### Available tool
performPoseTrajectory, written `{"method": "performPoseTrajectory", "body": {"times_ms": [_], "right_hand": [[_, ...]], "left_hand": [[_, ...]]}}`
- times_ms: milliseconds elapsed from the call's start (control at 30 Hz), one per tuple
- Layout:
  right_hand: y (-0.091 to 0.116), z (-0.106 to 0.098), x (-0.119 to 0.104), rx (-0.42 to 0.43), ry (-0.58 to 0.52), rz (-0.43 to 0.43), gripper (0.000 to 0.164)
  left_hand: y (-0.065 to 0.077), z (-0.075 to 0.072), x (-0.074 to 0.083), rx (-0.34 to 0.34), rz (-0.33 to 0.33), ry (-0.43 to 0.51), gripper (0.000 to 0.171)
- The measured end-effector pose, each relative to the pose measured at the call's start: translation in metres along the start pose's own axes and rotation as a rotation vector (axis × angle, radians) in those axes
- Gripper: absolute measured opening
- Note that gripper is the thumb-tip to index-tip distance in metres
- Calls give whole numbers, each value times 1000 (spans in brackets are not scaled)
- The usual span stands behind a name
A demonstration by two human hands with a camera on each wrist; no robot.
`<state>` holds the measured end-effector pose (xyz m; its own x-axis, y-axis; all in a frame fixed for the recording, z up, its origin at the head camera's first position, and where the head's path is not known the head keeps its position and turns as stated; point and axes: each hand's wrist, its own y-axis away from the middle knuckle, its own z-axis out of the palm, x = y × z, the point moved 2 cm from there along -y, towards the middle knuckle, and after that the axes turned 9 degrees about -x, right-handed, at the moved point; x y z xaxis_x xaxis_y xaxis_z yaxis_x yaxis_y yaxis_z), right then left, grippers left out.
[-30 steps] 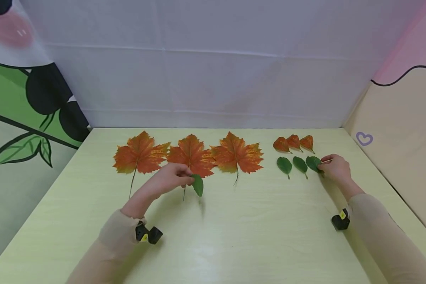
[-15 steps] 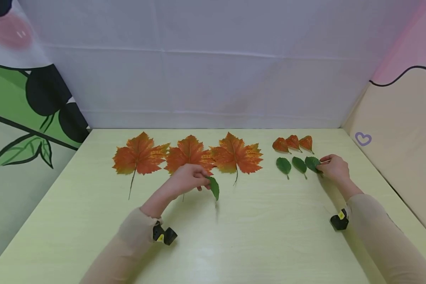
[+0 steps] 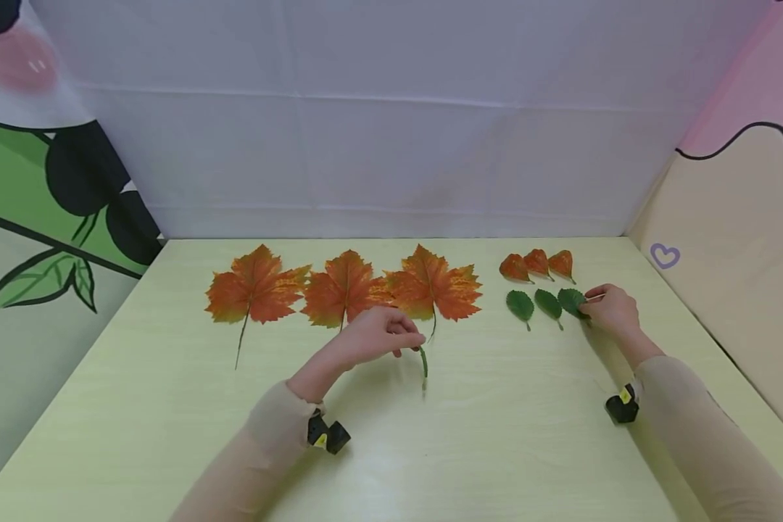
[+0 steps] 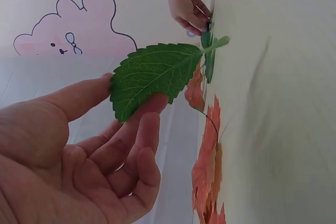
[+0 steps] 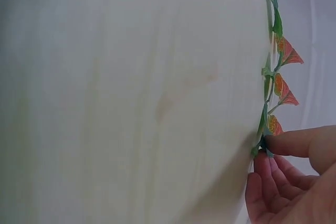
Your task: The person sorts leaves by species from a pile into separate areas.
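Note:
My left hand pinches a green leaf with a toothed edge between thumb and fingers, above the table in front of the maple leaves. In the head view this leaf is seen nearly edge-on, its stem pointing down. At the right, my right hand pinches the edge of the rightmost small green leaf, which lies at the end of a short row. Beside it in that row lie a middle green leaf and a left green leaf.
Three orange maple leaves with stems lie along the back: left maple leaf, middle maple leaf, right maple leaf. Behind the green row sit three small orange leaves. A pale wall cloth rises behind the table.
My left hand has moved right with its green leaf, from before the middle maple leaf toward the right one, and the leaf has turned edge-on. My right hand stays at the rightmost green leaf.

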<state>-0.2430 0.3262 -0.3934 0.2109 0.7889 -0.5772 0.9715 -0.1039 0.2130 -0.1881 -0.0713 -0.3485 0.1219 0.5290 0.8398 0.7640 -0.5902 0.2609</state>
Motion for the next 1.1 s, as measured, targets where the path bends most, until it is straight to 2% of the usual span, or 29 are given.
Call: {"method": "performPoseTrajectory", "body": {"times_ms": [300,400,667,833,1100], "right_hand": [[0,2,-1,10,10,1,37],[0,3,0,7,16,4,37],[0,2,-2,9,19,7,37],[3,0,-2,13,27,-5,36],[3,-1,-3,19,43,-7,35]], "left_hand": [[-15,18,13,-64,81,30,10],[-20,23,18,-68,108,-2,8],[-38,37,30,-63,107,-147,15],[-48,45,36,-62,113,-157,15],[-64,59,47,-104,159,-208,15]]}}
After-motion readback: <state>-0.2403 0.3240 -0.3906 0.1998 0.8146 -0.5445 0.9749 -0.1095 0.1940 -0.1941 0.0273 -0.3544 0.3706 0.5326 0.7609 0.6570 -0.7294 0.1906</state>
